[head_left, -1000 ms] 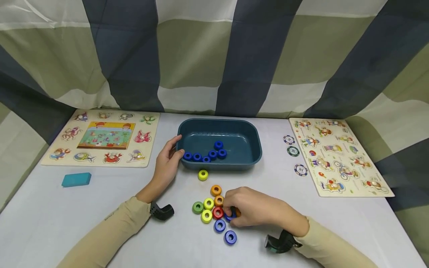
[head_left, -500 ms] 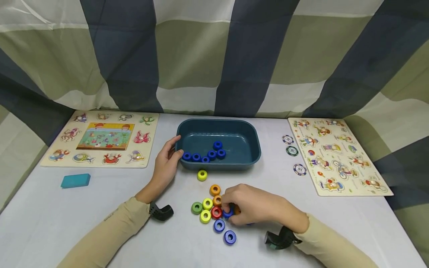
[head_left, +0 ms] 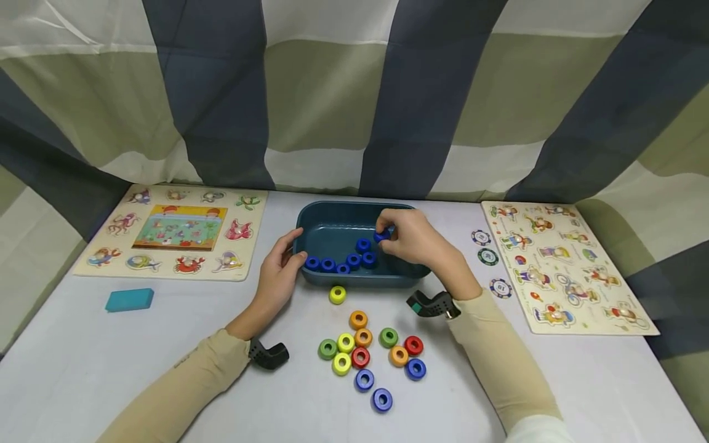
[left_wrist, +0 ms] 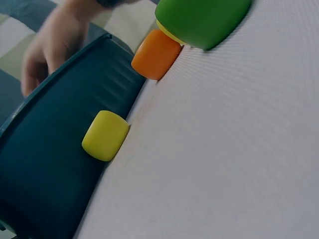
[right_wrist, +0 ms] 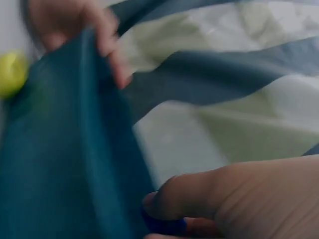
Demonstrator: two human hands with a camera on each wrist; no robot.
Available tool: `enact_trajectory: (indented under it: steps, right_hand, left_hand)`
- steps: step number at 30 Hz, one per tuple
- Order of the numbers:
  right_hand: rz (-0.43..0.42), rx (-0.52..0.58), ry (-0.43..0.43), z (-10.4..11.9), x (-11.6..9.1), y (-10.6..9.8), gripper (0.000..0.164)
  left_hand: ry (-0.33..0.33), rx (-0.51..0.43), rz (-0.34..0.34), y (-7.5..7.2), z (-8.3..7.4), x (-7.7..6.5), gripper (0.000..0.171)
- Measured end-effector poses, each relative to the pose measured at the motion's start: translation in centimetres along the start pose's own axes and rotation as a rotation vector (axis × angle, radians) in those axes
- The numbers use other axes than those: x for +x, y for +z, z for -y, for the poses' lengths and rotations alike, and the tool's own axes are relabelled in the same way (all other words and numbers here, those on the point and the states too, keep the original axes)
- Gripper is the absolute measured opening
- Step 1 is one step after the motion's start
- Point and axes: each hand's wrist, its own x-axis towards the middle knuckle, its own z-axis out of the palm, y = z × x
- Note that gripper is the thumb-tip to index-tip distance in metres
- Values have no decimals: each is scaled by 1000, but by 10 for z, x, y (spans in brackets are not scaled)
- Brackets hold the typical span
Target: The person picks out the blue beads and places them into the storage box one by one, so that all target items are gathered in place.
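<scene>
My right hand (head_left: 416, 240) pinches a blue ring-shaped bead (head_left: 381, 235) between thumb and fingers, inside the right half of the dark teal tray (head_left: 362, 280). Several blue beads (head_left: 328, 265) lie in the tray toward its left and front. At the tray's left end, my left hand (head_left: 279, 271) grips it, thumb at the rim. A yellow bead (head_left: 337, 295) stands close to the tray's front wall, seen side-on as a yellow barrel shape (left_wrist: 105, 136) in the left wrist view. The right wrist view shows the thumb (right_wrist: 174, 199) pressed on the blue bead.
In front of the tray lie loose green (head_left: 388, 337), orange (head_left: 398, 356), red (head_left: 413, 346), yellow (head_left: 341, 363) and blue beads (head_left: 382, 400). Picture puzzle boards (head_left: 244, 234) (head_left: 598, 295) flank the tray. Several poker chips (head_left: 501, 288) and a teal block (head_left: 130, 299) lie nearby.
My right hand has lifted a blue bead from the pile and carried it forward into the tray, uncovering green, red, orange and blue beads. My left hand stays at the tray's end.
</scene>
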Motion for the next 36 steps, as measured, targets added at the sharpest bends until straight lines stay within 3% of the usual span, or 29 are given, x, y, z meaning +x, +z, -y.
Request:
enact_trajectory:
  steps: [9, 17, 24, 27, 30, 33, 36]
  right_hand:
    - [120, -43, 73, -18, 7, 26, 19]
    - [125, 24, 61, -17, 5, 30, 29]
    - [115, 14, 76, -6, -2, 23, 32]
    - [70, 61, 14, 13, -15, 10, 31]
    - [55, 125, -120, 34, -37, -2, 29]
    - [107, 156, -225, 49, -62, -7, 27]
    - [188, 145, -214, 48, -88, -5, 27]
  left_hand:
    - [9, 9, -8, -1, -1, 1, 46]
    - [8, 4, 1, 0, -1, -1, 46]
    - [6, 10, 6, -1, 0, -2, 46]
    - [3, 11, 7, -1, 1, -3, 46]
    - [-2, 11, 7, -1, 1, -2, 46]
    - [-2, 14, 0, -1, 0, -1, 46]
    - [1, 13, -3, 1, -1, 0, 46]
